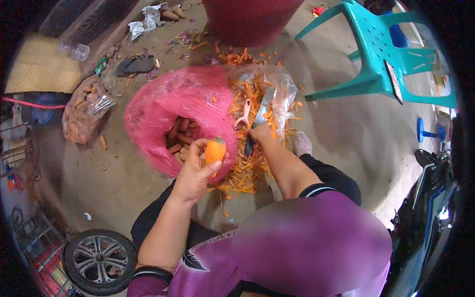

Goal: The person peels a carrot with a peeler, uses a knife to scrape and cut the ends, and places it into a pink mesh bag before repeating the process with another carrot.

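Observation:
My left hand [194, 173] is closed round a peeled orange carrot [215, 150], its thick end pointing up, beside the mouth of a pink mesh sack [163, 99]. Unpeeled carrots [183, 133] lie inside the sack. To the right, my right hand [259, 132] reaches down to the dark handle of a knife [265, 105], whose broad blade rests on orange peelings [250, 173]. Its fingertips are partly hidden, so the grip is unclear. A pink peeler [245, 113] lies just left of the blade. Clear plastic [284, 91] spreads under and beside the peelings.
A red tub [251, 20] stands beyond the sack. At the upper right is a green plastic chair [366, 54]. A filled clear bag [86, 111] and a dark slipper [135, 66] are on the left, with a wheel [100, 261] at the lower left. A motorcycle [428, 213] stands right.

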Tool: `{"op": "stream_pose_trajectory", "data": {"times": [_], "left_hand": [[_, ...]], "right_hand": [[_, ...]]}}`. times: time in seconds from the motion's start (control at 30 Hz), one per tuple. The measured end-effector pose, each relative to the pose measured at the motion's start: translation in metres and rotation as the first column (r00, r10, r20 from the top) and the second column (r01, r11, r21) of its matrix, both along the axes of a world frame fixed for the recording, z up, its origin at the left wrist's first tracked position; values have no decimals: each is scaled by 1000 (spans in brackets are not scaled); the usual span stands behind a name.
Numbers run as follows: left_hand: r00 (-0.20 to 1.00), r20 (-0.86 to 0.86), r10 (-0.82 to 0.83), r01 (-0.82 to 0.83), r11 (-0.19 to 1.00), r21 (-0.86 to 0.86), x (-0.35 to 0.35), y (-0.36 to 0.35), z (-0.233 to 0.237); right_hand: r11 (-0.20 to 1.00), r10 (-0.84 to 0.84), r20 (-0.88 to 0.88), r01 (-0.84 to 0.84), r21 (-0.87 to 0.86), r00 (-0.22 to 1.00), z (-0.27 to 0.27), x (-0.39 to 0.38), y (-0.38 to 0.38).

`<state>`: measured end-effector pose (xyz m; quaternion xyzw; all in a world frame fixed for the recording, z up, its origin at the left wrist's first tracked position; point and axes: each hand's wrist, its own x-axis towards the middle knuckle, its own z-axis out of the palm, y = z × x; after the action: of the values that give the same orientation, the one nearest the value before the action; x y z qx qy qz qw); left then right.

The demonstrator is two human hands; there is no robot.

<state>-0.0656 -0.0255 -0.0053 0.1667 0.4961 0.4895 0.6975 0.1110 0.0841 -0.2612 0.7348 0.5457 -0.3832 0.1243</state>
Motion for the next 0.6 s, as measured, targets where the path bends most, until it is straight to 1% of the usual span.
{"op": "stream_pose_trajectory", "data": {"times": [0.03, 0.07, 0.17, 0.2, 0.23, 0.27, 0.3, 0.33, 0.37, 0.4, 0.43, 0.53, 0.6], "left_hand": [[1000, 5, 7, -7, 1000, 13, -1, 1, 1], [1000, 1, -2, 2, 1000, 14, -4, 2, 0], [997, -58, -49, 50, 999, 19, -5, 2, 4], [993, -94, -66, 69, 997, 30, -4, 2, 4], [991, -109, -82, 88, 995, 49, -3, 3, 6], [988, -124, -97, 107, 992, 71, -2, 4, 9], [984, -140, -113, 126, 987, 95, 0, 5, 13], [979, -148, -137, 153, 983, 102, 1, 5, 14], [974, -159, -163, 181, 977, 109, 2, 4, 12], [967, -168, -192, 212, 971, 112, 4, 3, 11], [948, -259, -183, 224, 965, 137, 8, 1, 13], [849, -506, -153, 294, 932, 211, 17, 1, 17], [759, -639, -128, 362, 898, 250, 22, 1, 17]], "right_hand": [[987, -141, 76, 134, 89, 987, -4, -7, -7], [977, -215, 16, 214, 17, 977, 20, -12, -6], [975, -220, 6, 219, 44, 976, -10, -3, -7], [959, -199, -45, 204, 198, 979, -5, -2, -11], [984, -54, -129, 75, 159, 990, -32, 12, -7], [989, 89, -214, -60, 136, 973, -86, 35, 2], [959, -275, -332, 282, -27, 903, -37, 25, 9], [782, -613, -374, 603, -158, 696, 23, 11, 18], [758, -642, -448, 602, -250, 623, 65, 11, 25], [732, -672, -508, 590, -342, 539, 92, 12, 27], [702, -702, -554, 566, -432, 447, 118, 15, 27], [845, -525, -744, 359, -397, 414, 204, 22, 13], [913, -403, -753, 180, -365, 519, 243, 31, -5]]}}
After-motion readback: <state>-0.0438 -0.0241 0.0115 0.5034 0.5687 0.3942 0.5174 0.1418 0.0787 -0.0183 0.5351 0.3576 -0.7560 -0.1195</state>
